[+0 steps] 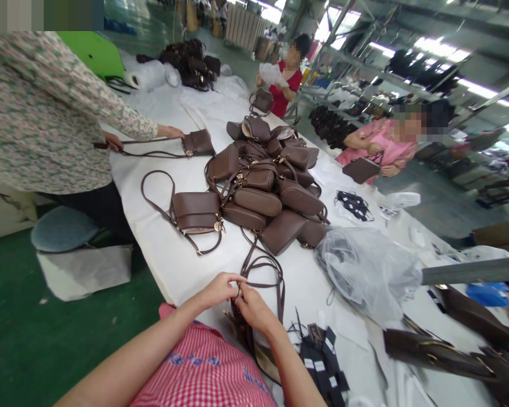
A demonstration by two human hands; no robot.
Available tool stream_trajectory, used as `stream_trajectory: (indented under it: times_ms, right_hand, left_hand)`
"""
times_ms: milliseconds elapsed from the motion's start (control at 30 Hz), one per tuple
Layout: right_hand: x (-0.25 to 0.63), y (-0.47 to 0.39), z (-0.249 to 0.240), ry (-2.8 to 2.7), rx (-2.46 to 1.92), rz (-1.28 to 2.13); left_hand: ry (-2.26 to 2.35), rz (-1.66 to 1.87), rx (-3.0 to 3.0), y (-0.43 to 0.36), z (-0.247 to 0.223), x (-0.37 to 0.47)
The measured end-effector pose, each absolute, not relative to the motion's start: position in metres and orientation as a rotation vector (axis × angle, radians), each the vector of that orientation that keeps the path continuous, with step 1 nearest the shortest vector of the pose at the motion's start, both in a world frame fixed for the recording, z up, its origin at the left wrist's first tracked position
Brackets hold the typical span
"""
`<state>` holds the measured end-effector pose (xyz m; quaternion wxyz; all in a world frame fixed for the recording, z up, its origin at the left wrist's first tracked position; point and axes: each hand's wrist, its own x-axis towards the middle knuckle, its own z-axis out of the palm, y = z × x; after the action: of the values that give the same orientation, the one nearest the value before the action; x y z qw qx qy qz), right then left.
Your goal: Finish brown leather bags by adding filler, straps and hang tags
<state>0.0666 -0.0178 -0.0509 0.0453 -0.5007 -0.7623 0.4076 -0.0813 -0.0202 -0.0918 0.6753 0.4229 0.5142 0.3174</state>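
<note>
My left hand (224, 289) and my right hand (255, 308) meet at the table's near edge, fingertips pinched together on a thin dark strap (249, 261) of a brown handbag (265, 359). That bag hangs low against my red checked apron (207, 362), mostly hidden behind my right hand and forearm. The strap loops forward onto the white table. Beyond my hands lies a pile of brown handbags (258, 202) with gold-coloured charms. One handbag (196, 210) lies apart at the pile's left, its strap spread out. Black hang tags (320, 356) lie right of my right forearm.
A clear plastic bag (369, 271) and a packet of black tags (353, 204) lie to the right. Dark bags (436, 353) occupy the lower right. At left, a co-worker's hand (169, 132) holds a strapped bag. Two more people handle bags across the table. A stool (63, 229) stands left.
</note>
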Motion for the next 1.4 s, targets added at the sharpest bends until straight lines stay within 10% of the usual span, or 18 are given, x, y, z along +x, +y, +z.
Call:
stream_trajectory:
  times_ms: [700,1400]
  right_hand:
    - [0.154,-0.088,-0.068,-2.451,-1.872,0.556]
    - [0.149,-0.102,-0.064,-1.884,-1.583,0.4]
  left_hand:
    - [1.973,0.792,0.724,-0.015,-0.145,-0.186]
    - [0.903,0.399,1.607,0.01,-0.041,-0.046]
